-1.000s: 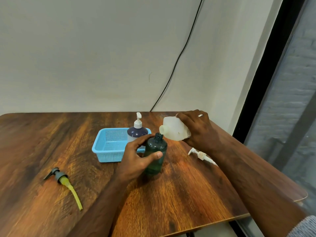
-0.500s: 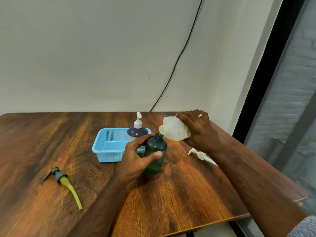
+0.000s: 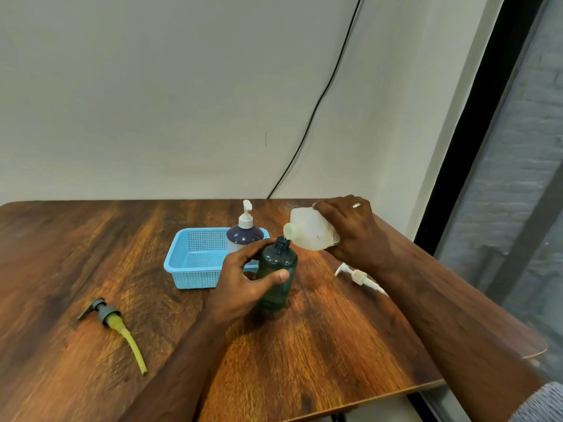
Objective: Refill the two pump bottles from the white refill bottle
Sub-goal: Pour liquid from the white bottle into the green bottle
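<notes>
My left hand (image 3: 243,284) grips the dark green bottle (image 3: 275,275), which stands upright on the wooden table (image 3: 335,345) with its neck uncovered. My right hand (image 3: 350,229) holds the white refill bottle (image 3: 307,228) tipped on its side, its mouth just above the green bottle's neck. A thin trickle shows between mouth and neck. A second pump bottle (image 3: 244,231), dark purple on top with a white pump, stands in the blue basket (image 3: 195,260).
A grey pump head with a yellow tube (image 3: 114,327) lies at the table's front left. Beside my right wrist lies a white pump head (image 3: 356,275). The table's right edge runs close to a window frame. A black cable hangs down the wall behind.
The white refill bottle has tilted very slightly further, mouth lower over the green bottle's neck. Both hands otherwise stay in place.
</notes>
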The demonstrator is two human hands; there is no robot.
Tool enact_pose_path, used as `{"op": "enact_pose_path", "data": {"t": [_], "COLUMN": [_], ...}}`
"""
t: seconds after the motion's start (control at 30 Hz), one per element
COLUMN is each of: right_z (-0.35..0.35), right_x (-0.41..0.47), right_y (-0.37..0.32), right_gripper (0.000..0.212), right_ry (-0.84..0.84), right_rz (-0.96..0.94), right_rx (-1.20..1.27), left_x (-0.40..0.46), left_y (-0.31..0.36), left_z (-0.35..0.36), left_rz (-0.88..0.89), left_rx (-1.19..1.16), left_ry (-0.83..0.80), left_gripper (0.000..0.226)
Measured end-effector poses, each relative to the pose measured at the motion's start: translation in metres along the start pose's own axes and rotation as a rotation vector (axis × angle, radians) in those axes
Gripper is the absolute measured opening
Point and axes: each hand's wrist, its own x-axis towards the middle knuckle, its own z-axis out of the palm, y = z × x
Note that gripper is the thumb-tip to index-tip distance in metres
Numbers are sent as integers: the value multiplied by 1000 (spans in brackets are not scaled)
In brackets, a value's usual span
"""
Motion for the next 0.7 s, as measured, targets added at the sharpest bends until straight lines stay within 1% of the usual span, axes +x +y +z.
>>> {"op": "enact_pose_path", "data": {"t": [0.17, 0.37, 0.5, 0.7], "right_z": [-1, -2, -2, -2], "right_x": [2, 2, 2, 2], "right_y": [-1, 0, -1, -2], "right_gripper": [71, 73, 75, 72], "right_ry": [30, 0, -9, -4], "right_rz": [-25, -14, -12, -12], "right_rx": [-5, -12, -15, 4], "left_x": [1, 2, 4, 4], "left_y": [-2, -5, -9, -11], "left_z": [0, 0, 0, -1], "left_rz": [-1, 1, 5, 2], "left_rx": [-1, 6, 12, 16], "left_ry": [-1, 5, 5, -3], "left_gripper": [52, 52, 56, 59]}}
